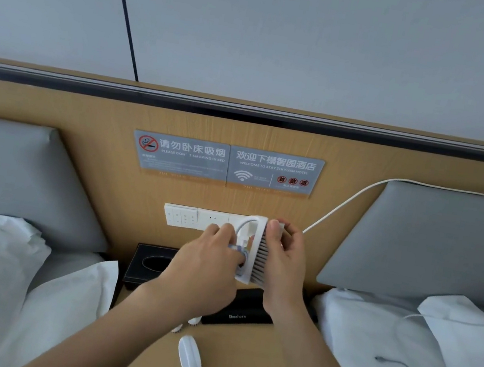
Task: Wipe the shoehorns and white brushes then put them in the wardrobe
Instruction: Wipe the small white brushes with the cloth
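Wiping a white brush (253, 242) above the nightstand (238, 357).
Held upright in the right hand (283, 263), thumb and fingers curled round the bristle side; rubbed on its back with a cloth (238, 251) pinched by curled fingers of the left hand (206, 260). Lying below: a second brush (189, 357) and a black shoehorn (240, 316). Next, likely: laying this one down and lifting another without dropping the cloth. No wardrobe in view.
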